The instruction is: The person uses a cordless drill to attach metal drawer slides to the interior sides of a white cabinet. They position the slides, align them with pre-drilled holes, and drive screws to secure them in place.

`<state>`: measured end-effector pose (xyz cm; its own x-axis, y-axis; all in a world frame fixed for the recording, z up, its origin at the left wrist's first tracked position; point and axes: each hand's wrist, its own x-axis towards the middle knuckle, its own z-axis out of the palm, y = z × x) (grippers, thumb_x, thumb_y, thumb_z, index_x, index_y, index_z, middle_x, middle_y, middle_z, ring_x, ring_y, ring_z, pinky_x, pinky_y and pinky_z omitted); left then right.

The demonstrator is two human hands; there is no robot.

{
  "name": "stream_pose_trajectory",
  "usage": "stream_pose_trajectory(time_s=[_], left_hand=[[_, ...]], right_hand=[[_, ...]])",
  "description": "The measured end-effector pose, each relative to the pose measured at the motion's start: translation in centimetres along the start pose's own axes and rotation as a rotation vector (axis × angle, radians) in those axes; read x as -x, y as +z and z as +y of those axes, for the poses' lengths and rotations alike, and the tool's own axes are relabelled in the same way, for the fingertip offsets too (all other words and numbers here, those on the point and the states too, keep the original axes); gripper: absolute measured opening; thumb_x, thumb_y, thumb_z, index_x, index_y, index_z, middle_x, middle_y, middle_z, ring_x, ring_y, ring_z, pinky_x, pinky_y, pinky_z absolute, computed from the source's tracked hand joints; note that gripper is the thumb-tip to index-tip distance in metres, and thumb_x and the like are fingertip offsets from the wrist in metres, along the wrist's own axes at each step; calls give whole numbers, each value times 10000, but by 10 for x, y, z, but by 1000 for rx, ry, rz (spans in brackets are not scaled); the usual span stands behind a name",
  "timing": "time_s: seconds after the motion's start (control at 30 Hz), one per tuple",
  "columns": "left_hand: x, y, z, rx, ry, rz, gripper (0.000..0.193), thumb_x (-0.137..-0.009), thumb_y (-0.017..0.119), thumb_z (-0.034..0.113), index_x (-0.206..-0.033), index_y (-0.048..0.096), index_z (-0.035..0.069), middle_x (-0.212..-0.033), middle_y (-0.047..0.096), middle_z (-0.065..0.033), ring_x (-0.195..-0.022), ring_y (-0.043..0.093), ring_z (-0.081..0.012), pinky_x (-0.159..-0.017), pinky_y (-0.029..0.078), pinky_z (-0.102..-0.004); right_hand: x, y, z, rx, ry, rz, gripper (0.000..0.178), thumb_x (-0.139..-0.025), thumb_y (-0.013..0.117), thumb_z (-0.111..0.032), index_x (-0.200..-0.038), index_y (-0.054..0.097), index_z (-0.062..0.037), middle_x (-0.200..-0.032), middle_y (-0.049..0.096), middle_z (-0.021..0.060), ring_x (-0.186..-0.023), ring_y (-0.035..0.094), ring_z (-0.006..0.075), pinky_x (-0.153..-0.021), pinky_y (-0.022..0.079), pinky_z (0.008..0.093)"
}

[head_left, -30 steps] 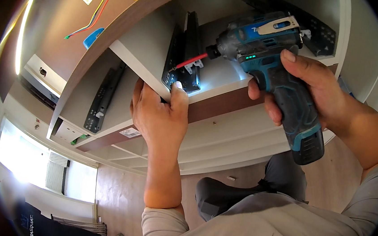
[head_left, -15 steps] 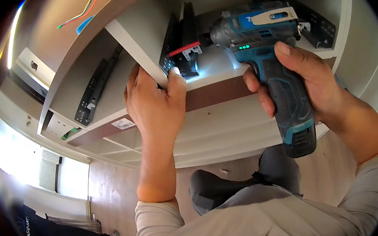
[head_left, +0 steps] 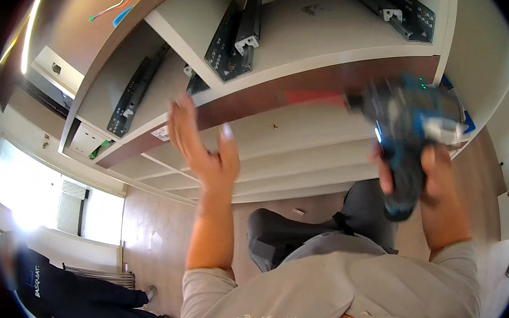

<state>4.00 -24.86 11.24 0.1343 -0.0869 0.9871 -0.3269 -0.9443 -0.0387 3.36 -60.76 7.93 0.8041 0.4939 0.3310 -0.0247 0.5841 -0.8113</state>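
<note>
My right hand (head_left: 438,173) grips a blue and black cordless impact driver (head_left: 407,115), blurred by motion, in front of the cabinet's right side. Its long red bit (head_left: 314,96) points left across the dark front strip. My left hand (head_left: 204,154), fingers apart and holding nothing, hovers in front of the cabinet (head_left: 318,56), below the upright divider. Behind that divider a black metal drawer slide (head_left: 227,49) with a white plastic end lies along the compartment's left wall. A matching slide (head_left: 408,15) sits along its right wall.
Another drawer slide (head_left: 134,103) lies in the left compartment. Coloured wires (head_left: 115,7) rest on the cabinet top. A person in dark clothes (head_left: 75,290) stands at the far left. Below the cabinet, a small light piece (head_left: 298,211) lies on the floor (head_left: 165,239).
My left hand has come off the divider's front edge and moved back, opening. The driver has left the left-hand slide and swung down and right in my right hand.
</note>
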Motion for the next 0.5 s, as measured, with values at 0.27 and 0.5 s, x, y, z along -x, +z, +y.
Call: stream_pose_trajectory(time_s=[0.27, 0.5], left_hand=[[147, -19, -11, 201, -213, -483, 217, -908, 708, 65, -1124, 733, 55, -1124, 731, -136, -1050, 695, -305, -935, 545, -414], [77, 50, -13, 177, -662, -827, 222, -900, 784, 172, -1093, 773, 63, -1145, 722, -130, -975, 702, -275, -848, 554, -383]], right_hand=[[165, -70, 78, -130, 408, 237, 826, -836, 883, -328, -1463, 498, 46, -1211, 711, 259, -937, 745, 303, -736, 621, 396], [176, -84, 86, -82, 422, 187, 641, -884, 832, -144, -1425, 543, 45, -1275, 713, 206, -1098, 711, 287, -851, 620, 400]])
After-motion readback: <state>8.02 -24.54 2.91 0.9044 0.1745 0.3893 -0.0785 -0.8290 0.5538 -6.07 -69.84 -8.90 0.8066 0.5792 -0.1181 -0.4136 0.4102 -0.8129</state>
